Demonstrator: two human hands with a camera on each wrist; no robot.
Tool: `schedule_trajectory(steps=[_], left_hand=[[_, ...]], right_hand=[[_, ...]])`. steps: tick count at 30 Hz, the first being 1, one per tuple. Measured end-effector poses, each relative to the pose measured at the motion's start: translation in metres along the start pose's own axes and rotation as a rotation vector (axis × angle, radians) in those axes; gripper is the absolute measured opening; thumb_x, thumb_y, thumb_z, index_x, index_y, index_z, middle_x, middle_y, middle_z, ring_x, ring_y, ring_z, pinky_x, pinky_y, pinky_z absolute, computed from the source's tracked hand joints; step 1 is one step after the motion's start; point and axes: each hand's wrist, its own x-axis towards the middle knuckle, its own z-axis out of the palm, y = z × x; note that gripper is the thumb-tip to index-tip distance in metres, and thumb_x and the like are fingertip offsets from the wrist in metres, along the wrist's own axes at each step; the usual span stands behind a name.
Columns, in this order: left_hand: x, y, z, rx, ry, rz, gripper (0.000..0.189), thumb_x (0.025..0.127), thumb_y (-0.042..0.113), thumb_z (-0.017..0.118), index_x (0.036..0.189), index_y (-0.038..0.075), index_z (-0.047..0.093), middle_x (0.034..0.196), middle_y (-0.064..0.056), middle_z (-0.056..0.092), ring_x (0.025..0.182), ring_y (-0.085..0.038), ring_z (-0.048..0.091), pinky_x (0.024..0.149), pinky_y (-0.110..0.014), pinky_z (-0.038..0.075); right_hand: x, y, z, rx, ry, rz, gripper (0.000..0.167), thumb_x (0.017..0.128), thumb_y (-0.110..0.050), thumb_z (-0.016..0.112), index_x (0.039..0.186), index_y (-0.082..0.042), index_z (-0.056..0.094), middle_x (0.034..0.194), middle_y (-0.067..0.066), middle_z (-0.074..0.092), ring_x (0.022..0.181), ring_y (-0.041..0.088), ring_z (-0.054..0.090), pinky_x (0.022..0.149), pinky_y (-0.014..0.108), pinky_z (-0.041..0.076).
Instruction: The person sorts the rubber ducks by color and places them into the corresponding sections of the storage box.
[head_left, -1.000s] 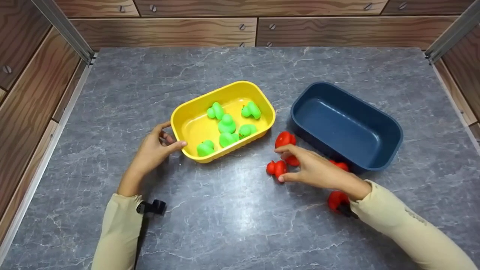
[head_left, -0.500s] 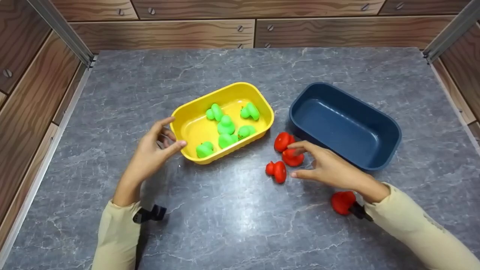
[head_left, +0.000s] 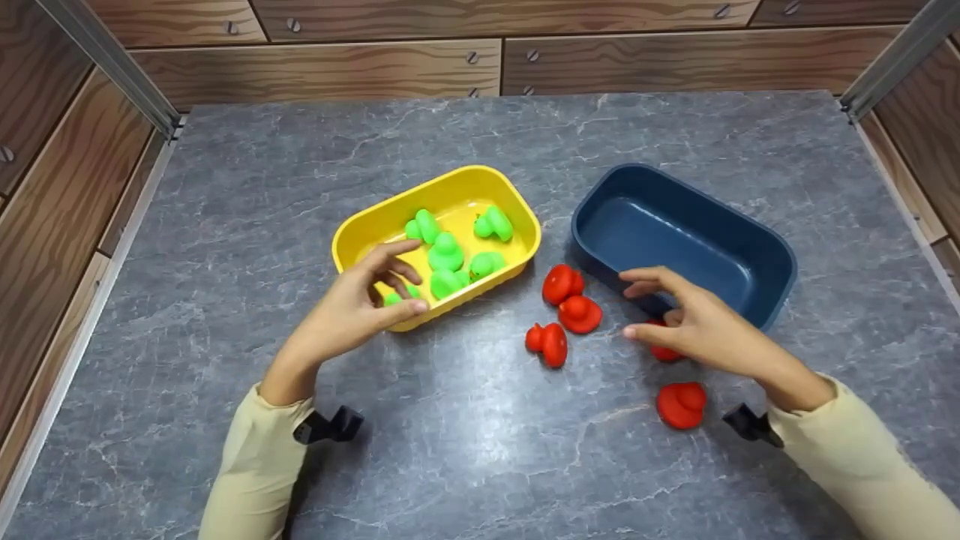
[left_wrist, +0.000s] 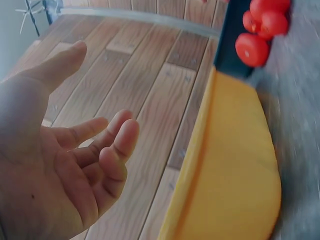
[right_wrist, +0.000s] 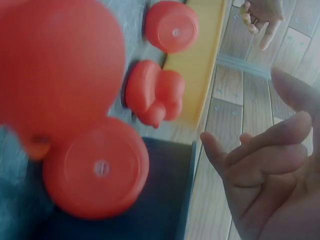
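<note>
Head: right hand (head_left: 697,322) held nothing, fingers parted, at blue bin's (head_left: 675,225) 6 o'clock. Red ducks (head_left: 580,316) lay outside it, 6 to 8 o'clock; looked light, soft, maybe slick, best pinched round the body. Yellow bin (head_left: 405,206) held green ducks (head_left: 446,255); left hand (head_left: 352,311) hovered at its 7 o'clock.

Left wrist: that hand gripped nothing.

Right wrist: same, ducks toward 10 o'clock.

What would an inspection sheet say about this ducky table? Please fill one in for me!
Surface: grey marbled tabletop.
Job's things: six green ducks in the yellow tub, one mostly hidden; five red ducks on the tabletop near the navy tub, one partly hidden.
Clutter: nothing seen.
Left hand: above the yellow tub, holding nothing.
Right hand: by the navy tub, holding nothing.
Cables: nothing seen.
Surroundings: wood-patterned panels, metal corner posts.
</note>
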Motion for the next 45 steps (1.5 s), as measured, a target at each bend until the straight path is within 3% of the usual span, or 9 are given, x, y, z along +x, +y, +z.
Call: schedule_trajectory(steps=[2,5,8,12,19,24,34,40,45], left_hand=[[0.003,0.005,0.004,-0.014,-0.033,0.018,0.067,0.082,0.017,0.077,0.141,0.01,0.046,0.108,-0.012,0.063,0.091,-0.02,0.061,0.067,-0.021,0.043],[0.006,0.011,0.011,-0.014,-0.079,0.036,0.067,0.082,0.023,0.077,0.14,0.011,0.046,0.11,-0.012,0.064,0.094,-0.024,0.063,0.068,-0.02,0.045],[0.008,0.015,0.018,-0.015,-0.127,0.039,0.066,0.083,0.026,0.076,0.14,0.013,0.047,0.113,-0.012,0.064,0.097,-0.027,0.064,0.069,-0.02,0.047],[0.011,0.018,0.027,-0.031,-0.174,0.021,0.066,0.084,0.025,0.076,0.141,0.015,0.045,0.116,-0.012,0.063,0.1,-0.026,0.063,0.07,-0.021,0.046],[0.018,0.022,0.043,-0.038,-0.217,0.025,0.065,0.085,0.026,0.074,0.142,0.015,0.045,0.117,-0.006,0.063,0.105,-0.023,0.062,0.072,-0.024,0.048],[0.023,0.022,0.054,-0.046,-0.227,0.039,0.064,0.085,0.025,0.075,0.141,0.013,0.046,0.12,-0.006,0.062,0.11,-0.024,0.06,0.071,-0.023,0.048],[0.031,0.016,0.075,-0.036,-0.249,0.037,0.065,0.084,0.025,0.075,0.141,0.009,0.046,0.129,-0.011,0.057,0.119,-0.026,0.055,0.083,-0.034,0.049],[0.038,0.011,0.086,0.004,-0.279,0.004,0.069,0.082,0.031,0.077,0.141,0.011,0.047,0.136,-0.012,0.053,0.125,-0.026,0.05,0.098,-0.044,0.047],[0.043,0.012,0.098,0.127,-0.296,0.034,0.068,0.08,0.037,0.078,0.137,0.014,0.05,0.134,-0.008,0.055,0.123,-0.023,0.051,0.104,-0.039,0.043]], right_hand=[[-0.003,0.001,-0.003,0.02,0.009,0.004,0.061,0.087,-0.025,0.072,0.14,-0.016,0.044,0.131,0.018,0.054,0.045,0.007,0.034,0.049,0.022,0.041],[-0.005,0.002,-0.007,0.053,0.022,-0.001,0.06,0.088,-0.022,0.071,0.141,-0.016,0.043,0.134,0.018,0.052,0.049,0.012,0.045,0.051,0.023,0.044],[-0.008,0.004,-0.008,0.073,0.036,-0.015,0.059,0.089,-0.02,0.069,0.142,-0.015,0.042,0.136,0.018,0.05,0.064,0.015,0.06,0.057,0.024,0.049],[-0.011,0.008,-0.009,0.096,0.075,-0.046,0.057,0.09,-0.015,0.067,0.142,-0.012,0.043,0.135,0.015,0.051,0.086,0.009,0.067,0.063,0.024,0.054],[-0.015,0.014,-0.013,0.079,0.237,-0.118,0.051,0.091,-0.005,0.064,0.139,-0.008,0.048,0.131,-0.02,0.05,0.107,-0.002,0.059,0.083,0.01,0.048],[-0.016,0.019,-0.017,0.084,0.396,-0.156,0.05,0.087,0.006,0.064,0.135,-0.002,0.051,0.13,-0.018,0.052,0.113,-0.003,0.056,0.088,0.009,0.043],[-0.019,0.042,-0.03,-0.05,0.646,-0.179,0.052,0.081,0.01,0.067,0.131,0.001,0.056,0.128,-0.021,0.048,0.115,-0.005,0.043,0.088,0.009,0.03],[-0.026,0.065,-0.041,-0.094,0.714,-0.05,0.05,0.085,0.0,0.067,0.133,-0.002,0.055,0.125,-0.021,0.044,0.114,-0.01,0.038,0.087,0.01,0.028],[-0.034,0.082,-0.05,-0.078,0.699,0.059,0.051,0.091,-0.012,0.065,0.139,-0.005,0.049,0.12,-0.027,0.041,0.11,-0.011,0.039,0.086,0.01,0.029]])
